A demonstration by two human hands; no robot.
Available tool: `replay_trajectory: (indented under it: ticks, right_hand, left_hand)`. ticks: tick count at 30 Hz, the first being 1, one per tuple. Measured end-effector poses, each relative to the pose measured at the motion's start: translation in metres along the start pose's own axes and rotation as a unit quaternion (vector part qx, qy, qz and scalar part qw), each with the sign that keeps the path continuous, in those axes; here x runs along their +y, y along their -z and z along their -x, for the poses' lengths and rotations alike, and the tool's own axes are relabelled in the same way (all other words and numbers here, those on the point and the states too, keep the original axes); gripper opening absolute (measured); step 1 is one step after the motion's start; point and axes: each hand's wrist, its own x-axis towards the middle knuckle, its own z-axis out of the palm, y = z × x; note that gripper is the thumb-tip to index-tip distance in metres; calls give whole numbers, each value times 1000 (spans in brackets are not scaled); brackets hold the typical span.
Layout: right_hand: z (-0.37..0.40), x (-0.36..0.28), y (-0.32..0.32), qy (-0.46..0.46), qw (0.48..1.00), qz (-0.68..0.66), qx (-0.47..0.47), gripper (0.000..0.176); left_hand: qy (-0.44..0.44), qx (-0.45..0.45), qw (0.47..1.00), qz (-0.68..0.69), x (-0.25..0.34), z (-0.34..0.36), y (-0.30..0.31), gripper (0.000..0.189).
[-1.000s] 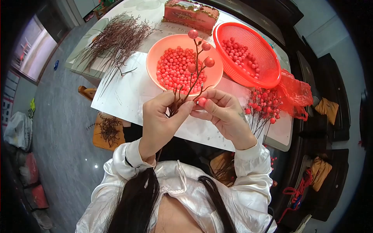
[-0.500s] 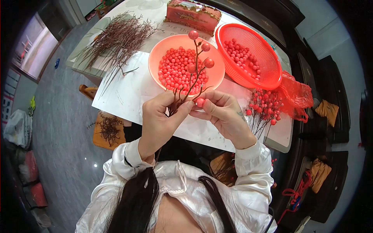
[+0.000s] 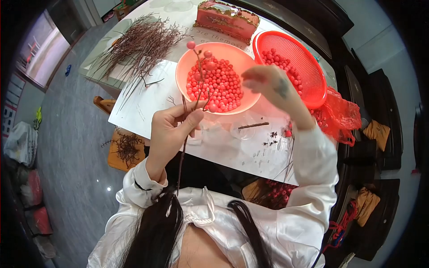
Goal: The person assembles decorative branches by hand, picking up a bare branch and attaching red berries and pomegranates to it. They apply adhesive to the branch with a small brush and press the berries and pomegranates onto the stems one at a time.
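Head | left grip clamped on twig | right grip over bowl, closure unclear

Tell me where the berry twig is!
In the head view, the berry twig stands upright in the left hand, left of centre, its berried tips over the pink bowl.

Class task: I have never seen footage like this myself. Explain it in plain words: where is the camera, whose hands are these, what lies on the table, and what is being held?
This is one view from a camera worn on a person's head, looking down at their own bare hands. The left hand grips a twig with red berries. The right hand, which is blurred, hovers by a pink bowl of red beads. The table also holds a red basket, a pile of bare twigs and a pink box.
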Motion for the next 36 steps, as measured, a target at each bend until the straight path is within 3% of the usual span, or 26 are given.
replay_trajectory:
  ticks: [2, 4, 6, 12, 16, 19, 21, 22, 23, 25, 28, 29, 36]
  right_hand:
    - [-31, 27, -7, 52, 998, 41, 3, 20]
    - [-60, 55, -25, 41, 992, 100, -61, 16]
    - [-82, 78, -51, 120, 976, 178, -49, 14]
    - [-113, 91, -102, 79, 957, 265, -87, 6]
    - [-117, 99, -105, 85, 957, 273, -50, 2]
    - [-103, 91, -83, 144, 972, 174, 62, 7]
    - [-82, 39, -47, 12, 998, 63, 3, 16]
    - [-68, 16, -34, -50, 995, -82, -22, 19]
    - [-53, -2, -24, -111, 967, -225, -44, 22]
    - [-24, -24, -15, -156, 907, -386, -65, 26]
    - [17, -43, -20, -190, 820, -531, -91, 27]
    - [26, -45, -20, -224, 794, -553, -118, 24]
    - [46, -46, -26, -194, 770, -593, -135, 25]
  left_hand:
    - [16, 14, 1000, 20, 4, -1, 2, 27]
    - [20, 27, 998, 47, 6, -1, 2, 27]
    - [26, 44, 997, 61, 4, -2, 4, 25]
    - [30, 70, 994, 82, 7, -2, 9, 21]
    - [58, 57, 991, 111, 4, -2, 10, 19]
    - [70, 34, 990, 114, 4, -4, 9, 18]
    - [77, 22, 992, 100, 7, -3, 6, 18]
    - [77, 4, 991, 110, 5, -3, 6, 17]
    - [78, -14, 990, 121, 3, -3, 5, 17]
    - [84, -40, 988, 124, 1, -3, 2, 16]
    - [98, -65, 987, 106, 2, -2, -7, 15]
    - [102, -73, 987, 103, 1, -2, -9, 14]
    - [130, -101, 982, 97, 8, 2, -15, 11]
